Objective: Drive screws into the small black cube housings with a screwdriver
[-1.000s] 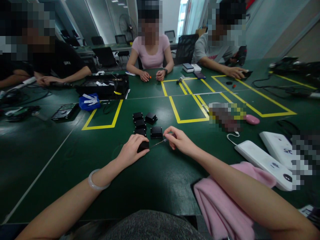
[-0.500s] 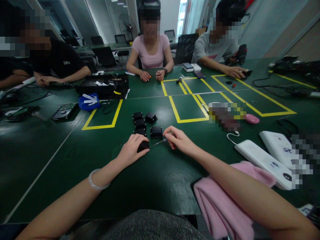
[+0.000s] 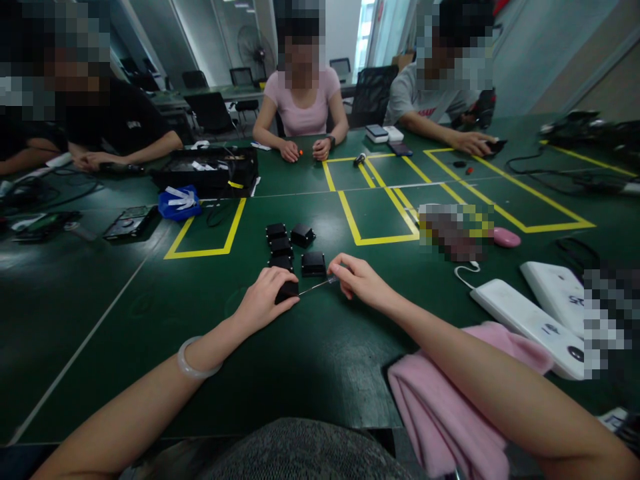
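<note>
My left hand (image 3: 263, 293) grips a small black box (image 3: 288, 291) against the green table, thumb at the near side and fingers over the top. In my right hand (image 3: 353, 275) is a thin screwdriver (image 3: 315, 287), pinched at its clear handle. Its metal shaft points left, and the tip meets the right side of the held box or lies very close to it. Just beyond stand more black boxes with small bright corner points: one box (image 3: 313, 263) near my right fingers, another (image 3: 303, 235) further back, and several in a column (image 3: 280, 246) by my left fingers.
Yellow tape (image 3: 385, 239) marks areas on the table (image 3: 280, 373). Left are a blue container (image 3: 179, 207) with white strips and a black open case (image 3: 210, 170). Right are white power banks (image 3: 530, 327), a pink cloth (image 3: 450, 407) and a pink mouse-like object (image 3: 506, 237). Co-workers sit opposite.
Very little differs. Both hands keep their places on the box and the screwdriver; the view has shifted slightly.
</note>
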A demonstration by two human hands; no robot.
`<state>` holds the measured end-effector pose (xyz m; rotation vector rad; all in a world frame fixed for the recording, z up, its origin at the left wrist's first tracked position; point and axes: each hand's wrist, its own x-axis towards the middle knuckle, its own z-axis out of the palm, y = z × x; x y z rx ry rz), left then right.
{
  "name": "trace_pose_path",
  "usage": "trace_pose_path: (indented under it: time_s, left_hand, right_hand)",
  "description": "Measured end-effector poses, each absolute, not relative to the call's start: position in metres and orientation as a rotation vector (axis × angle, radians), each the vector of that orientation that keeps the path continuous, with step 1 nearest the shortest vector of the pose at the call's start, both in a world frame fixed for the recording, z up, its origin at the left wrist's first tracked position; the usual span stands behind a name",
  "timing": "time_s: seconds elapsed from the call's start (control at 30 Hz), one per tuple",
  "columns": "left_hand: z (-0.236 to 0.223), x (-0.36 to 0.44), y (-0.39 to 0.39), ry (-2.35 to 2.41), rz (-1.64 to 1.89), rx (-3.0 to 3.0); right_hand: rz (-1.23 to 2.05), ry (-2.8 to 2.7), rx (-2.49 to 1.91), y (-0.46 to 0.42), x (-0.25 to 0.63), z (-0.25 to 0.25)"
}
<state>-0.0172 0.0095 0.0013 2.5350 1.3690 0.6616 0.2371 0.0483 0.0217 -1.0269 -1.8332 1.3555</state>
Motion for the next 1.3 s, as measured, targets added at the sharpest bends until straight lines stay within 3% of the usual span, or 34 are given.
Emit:
trace_pose_path:
  time_s: [1.3]
  left_hand:
    - [-0.0001,-0.0175,0.0104,1.367,0.672,2.545]
  right_hand:
    - [1.347,-1.807,-1.027,0.0493,0.2369,0.0198]
